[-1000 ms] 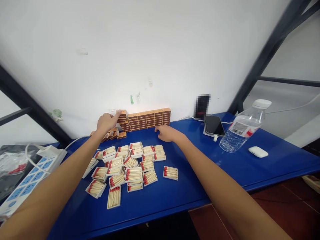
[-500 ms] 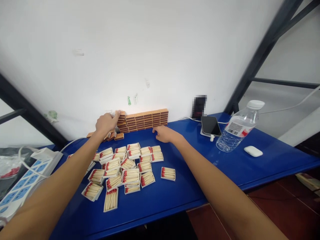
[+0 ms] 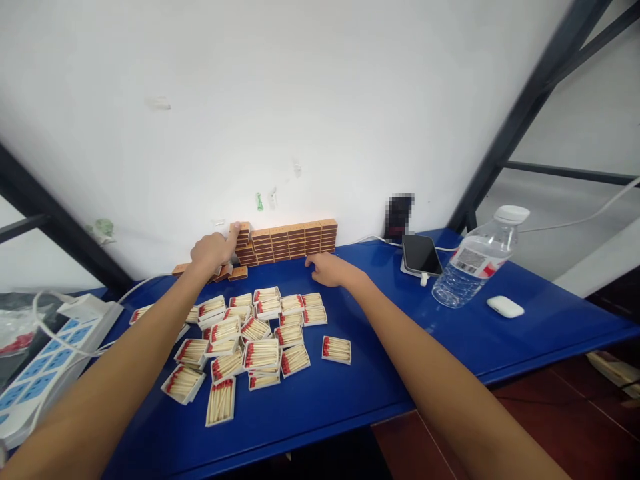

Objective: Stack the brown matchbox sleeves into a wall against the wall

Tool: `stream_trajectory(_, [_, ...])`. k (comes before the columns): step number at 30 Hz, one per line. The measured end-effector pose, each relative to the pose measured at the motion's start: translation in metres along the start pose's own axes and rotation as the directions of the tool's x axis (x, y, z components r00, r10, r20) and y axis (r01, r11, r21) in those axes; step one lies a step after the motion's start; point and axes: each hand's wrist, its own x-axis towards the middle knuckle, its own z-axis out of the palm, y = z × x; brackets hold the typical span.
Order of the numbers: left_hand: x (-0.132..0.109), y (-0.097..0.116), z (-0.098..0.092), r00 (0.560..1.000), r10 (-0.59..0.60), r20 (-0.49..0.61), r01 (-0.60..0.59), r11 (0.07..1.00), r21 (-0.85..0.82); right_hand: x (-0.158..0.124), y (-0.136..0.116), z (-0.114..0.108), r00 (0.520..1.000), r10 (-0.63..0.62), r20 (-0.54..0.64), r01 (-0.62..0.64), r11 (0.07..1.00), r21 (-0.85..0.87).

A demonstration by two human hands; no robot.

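Note:
A low wall of stacked matchbox sleeves, brown-sided with orange tops, stands against the white wall. My left hand is at its left end, closed, with a digit pressed to a matchbox sleeve in the top layer; the other fingers are mostly hidden. Below that hand lie a few loose sleeves. My right hand rests at the foot of the stack near its right end, forefinger and thumb apart, holding nothing visible. In front, white matchbox trays full of red-tipped matches lie in a heap.
One match tray lies apart on the blue table. To the right are a phone, a water bottle and a white case. A power strip with cables lies at left.
Both hands keep nearly the same places at the stack. The view has shifted very slightly; nothing is visibly taken up or let go.

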Motion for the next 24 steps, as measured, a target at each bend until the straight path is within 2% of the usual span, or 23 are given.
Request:
stream_trajectory(7, [0.000,0.004,0.002,1.000,0.005,0.020,-0.005,0.999,-0.035,-0.002,-0.002,-0.002,1.000,0.012,0.001,-0.012,1.000,-0.001])
stream_trajectory(12, [-0.004,0.006,0.001,0.999,0.027,0.031,-0.027,0.999,0.021,-0.002,-0.002,-0.002,1.000,0.010,-0.004,-0.010,1.000,0.004])
stream_trajectory(18, [-0.012,0.001,-0.002,0.982,0.161,0.095,-0.170,0.981,0.089,0.001,0.001,0.002,1.000,-0.016,-0.015,0.016,1.000,-0.006])
stream_trajectory(24, [-0.009,-0.009,0.002,0.964,0.256,0.070,-0.263,0.957,0.124,0.000,0.001,0.003,1.000,-0.011,-0.021,0.011,1.000,-0.002])
